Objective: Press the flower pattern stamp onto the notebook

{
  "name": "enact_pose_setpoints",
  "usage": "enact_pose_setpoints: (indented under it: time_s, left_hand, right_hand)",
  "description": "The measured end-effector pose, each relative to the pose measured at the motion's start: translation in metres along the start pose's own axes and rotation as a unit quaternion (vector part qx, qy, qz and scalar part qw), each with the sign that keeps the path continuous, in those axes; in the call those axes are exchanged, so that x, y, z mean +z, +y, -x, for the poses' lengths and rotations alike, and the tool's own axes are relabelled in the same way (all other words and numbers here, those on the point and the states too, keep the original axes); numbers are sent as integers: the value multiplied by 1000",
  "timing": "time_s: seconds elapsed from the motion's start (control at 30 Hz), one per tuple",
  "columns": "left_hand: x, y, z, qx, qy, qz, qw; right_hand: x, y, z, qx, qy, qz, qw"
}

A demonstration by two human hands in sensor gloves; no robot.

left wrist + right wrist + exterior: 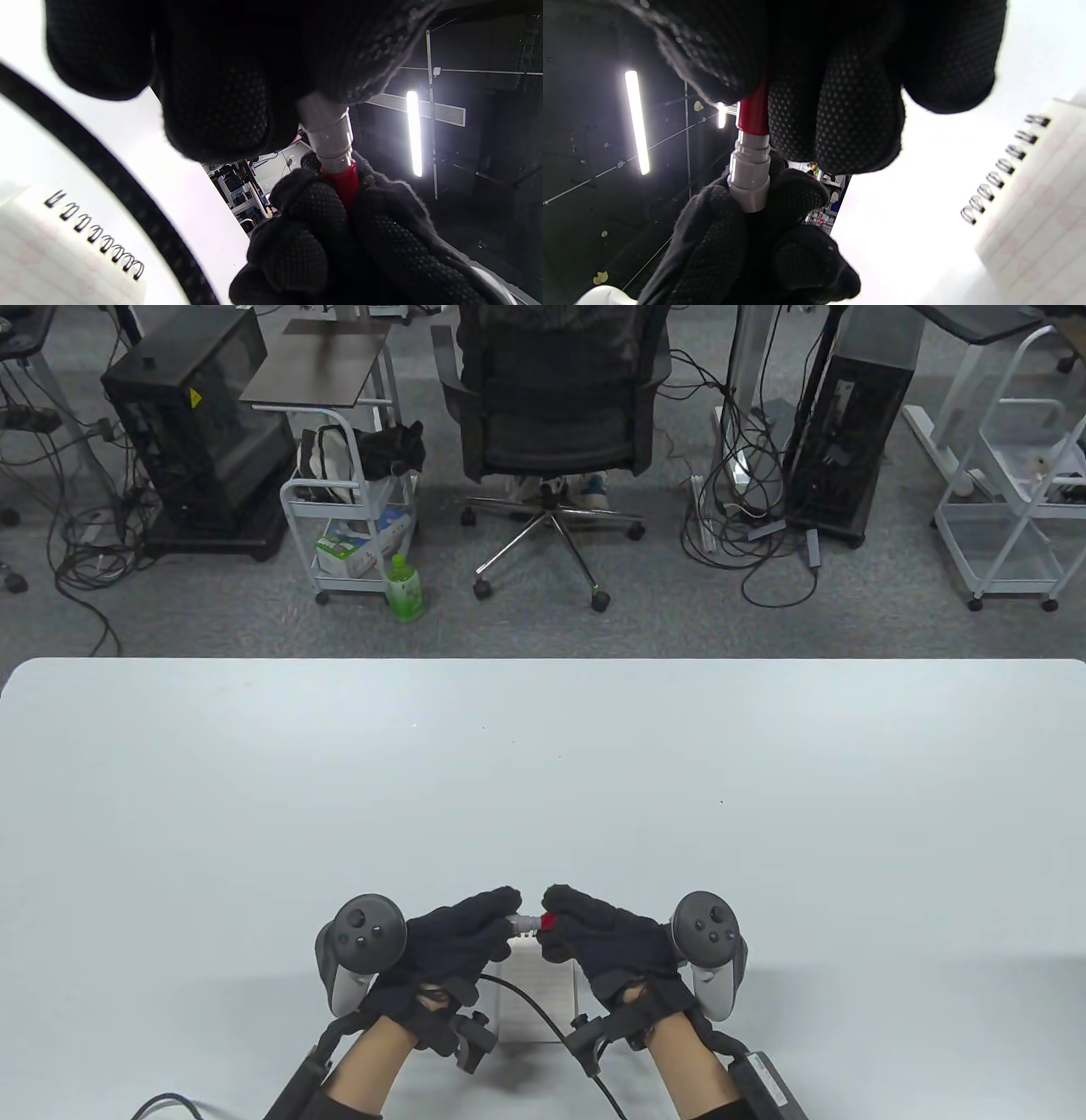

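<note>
A small stamp with a grey cap end (pixel 524 922) and a red body (pixel 548 920) is held level between my two hands, just above the notebook's top edge. My left hand (pixel 475 929) grips the grey end (pixel 328 131). My right hand (pixel 585 929) grips the red end (pixel 754 114). The spiral-bound lined notebook (pixel 543 997) lies on the table under and between my hands, its wire binding away from me. It also shows in the left wrist view (pixel 63 254) and in the right wrist view (pixel 1035 203). The stamp face is hidden.
The white table (pixel 543 780) stretches wide beyond my hands. A black cable (pixel 526 1010) crosses the notebook. Beyond the table's far edge stand an office chair (pixel 551 415), carts and computer towers on the floor.
</note>
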State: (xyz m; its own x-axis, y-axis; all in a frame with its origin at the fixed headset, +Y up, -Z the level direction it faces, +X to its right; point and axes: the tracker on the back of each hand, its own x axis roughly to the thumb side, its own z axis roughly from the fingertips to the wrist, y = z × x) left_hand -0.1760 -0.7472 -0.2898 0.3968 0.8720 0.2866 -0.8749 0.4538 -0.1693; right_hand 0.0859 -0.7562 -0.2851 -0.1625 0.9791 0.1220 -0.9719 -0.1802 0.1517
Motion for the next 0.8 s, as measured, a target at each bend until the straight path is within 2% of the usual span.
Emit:
enact_pose_setpoints:
  time_s: [0.13, 0.8]
  left_hand:
    - [1, -2, 0, -12, 2, -7, 1000]
    - [1, -8, -2, -14, -3, -1, 1000]
  right_hand:
    - [2, 1, -4, 43, -18, 19, 999]
    - [1, 4, -3, 36, -15, 14, 999]
